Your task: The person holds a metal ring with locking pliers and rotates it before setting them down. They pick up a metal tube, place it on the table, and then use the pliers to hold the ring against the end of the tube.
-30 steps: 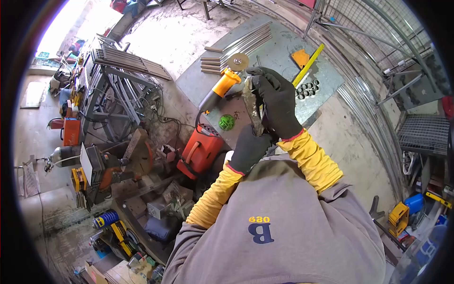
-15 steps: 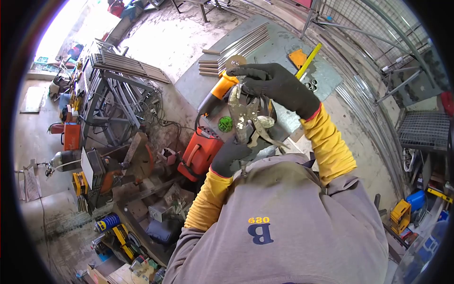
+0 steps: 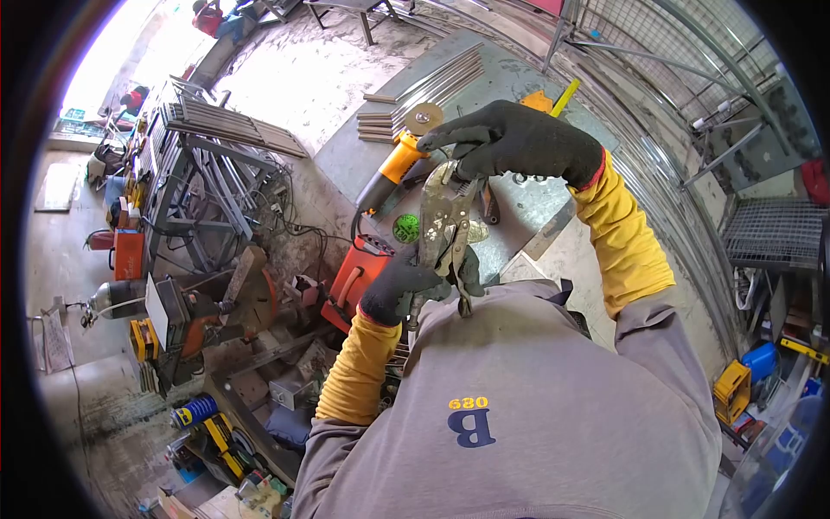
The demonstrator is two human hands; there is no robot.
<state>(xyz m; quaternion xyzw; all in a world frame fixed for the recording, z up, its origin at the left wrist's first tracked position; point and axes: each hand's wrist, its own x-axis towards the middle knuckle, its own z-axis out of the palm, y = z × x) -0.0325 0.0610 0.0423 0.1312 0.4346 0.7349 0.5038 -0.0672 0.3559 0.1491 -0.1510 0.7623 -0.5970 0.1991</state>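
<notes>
Worn metal locking pliers (image 3: 443, 221) stand upright in front of my chest, jaws away from me. My left hand (image 3: 402, 285), in a dark glove, is wrapped around their handle end. At the jaw end, my right hand (image 3: 527, 143), also gloved, has its fingers bent over the top of the pliers; the exact contact of the fingertips is partly hidden. Behind the pliers an orange angle grinder (image 3: 399, 160) with a tan disc (image 3: 424, 118) lies on the grey metal sheet (image 3: 510, 229). A green round item (image 3: 405, 227) is beside it.
Thin metal bars (image 3: 441, 82) lie on the sheet's far part. A red-orange machine box (image 3: 354, 278) stands left of my left hand. A steel frame stacked with bars (image 3: 207, 164) is farther left. A yellow strip (image 3: 565, 98) lies past my right hand.
The pliers' lever handle, splayed out to the right before, now lies closer to the main handle. The pliers are more upright, and my left hand has shifted slightly left and down.
</notes>
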